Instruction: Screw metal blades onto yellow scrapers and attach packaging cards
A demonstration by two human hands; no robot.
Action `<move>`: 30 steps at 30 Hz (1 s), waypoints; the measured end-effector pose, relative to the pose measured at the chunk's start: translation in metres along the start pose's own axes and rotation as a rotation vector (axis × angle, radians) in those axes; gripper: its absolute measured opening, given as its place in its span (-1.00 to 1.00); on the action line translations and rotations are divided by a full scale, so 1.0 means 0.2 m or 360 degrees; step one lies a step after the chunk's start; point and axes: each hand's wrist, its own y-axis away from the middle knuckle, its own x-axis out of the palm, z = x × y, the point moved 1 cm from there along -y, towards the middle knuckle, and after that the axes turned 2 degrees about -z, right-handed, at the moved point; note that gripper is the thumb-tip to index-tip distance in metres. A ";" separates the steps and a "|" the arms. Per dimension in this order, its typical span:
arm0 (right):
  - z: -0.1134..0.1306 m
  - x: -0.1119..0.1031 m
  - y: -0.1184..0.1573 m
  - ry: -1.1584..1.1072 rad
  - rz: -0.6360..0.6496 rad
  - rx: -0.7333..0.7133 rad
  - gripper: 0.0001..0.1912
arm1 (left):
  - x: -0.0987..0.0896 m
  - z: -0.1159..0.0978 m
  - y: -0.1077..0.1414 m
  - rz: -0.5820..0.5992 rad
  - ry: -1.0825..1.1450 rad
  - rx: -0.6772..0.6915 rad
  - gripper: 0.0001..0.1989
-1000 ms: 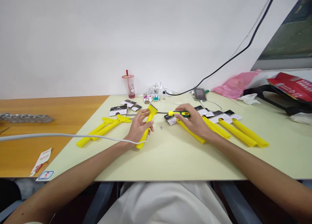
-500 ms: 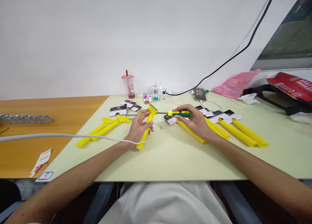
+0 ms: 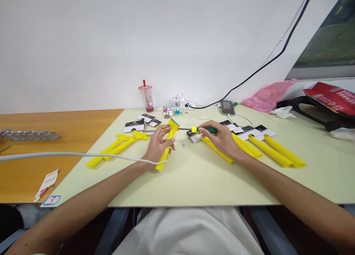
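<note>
My left hand is wrapped round a yellow scraper, its bladed head tilted up. In my right hand is a green and yellow screwdriver, held level, its tip at the side of the scraper's head. Small screws lie on the table between the hands. Left of my left hand lie two yellow scrapers. Several yellow handles lie under and beyond my right hand, near black and white cards.
More cards lie at the back left, near a cup with a red straw. A white cable crosses over my left wrist. Plugs, a small device and a pink bag line the wall.
My right hand's fingers have shifted forward and closed more round the screwdriver handle. My left hand and the scraper have hardly moved.
</note>
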 end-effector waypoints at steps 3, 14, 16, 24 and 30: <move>-0.01 0.00 -0.01 0.0110 0.0021 -0.0135 -0.70 | 0.00 0.00 0.00 -0.0008 -0.0013 0.0010 -0.36; 0.01 -0.01 0.00 0.0244 0.0004 -0.0384 -0.73 | 0.00 -0.01 -0.01 -0.0027 -0.0024 0.0032 -0.37; 0.01 -0.01 0.00 0.0256 0.0020 -0.0311 -0.69 | 0.00 -0.02 -0.01 -0.0033 -0.0031 0.0044 -0.39; 0.05 0.00 0.02 0.0241 0.0170 0.0041 -0.56 | 0.00 -0.01 0.00 0.0018 -0.0060 0.0081 -0.43; 0.03 0.00 0.03 0.0457 0.0153 0.0007 -0.60 | -0.01 -0.01 0.00 0.0031 -0.0068 0.0092 -0.45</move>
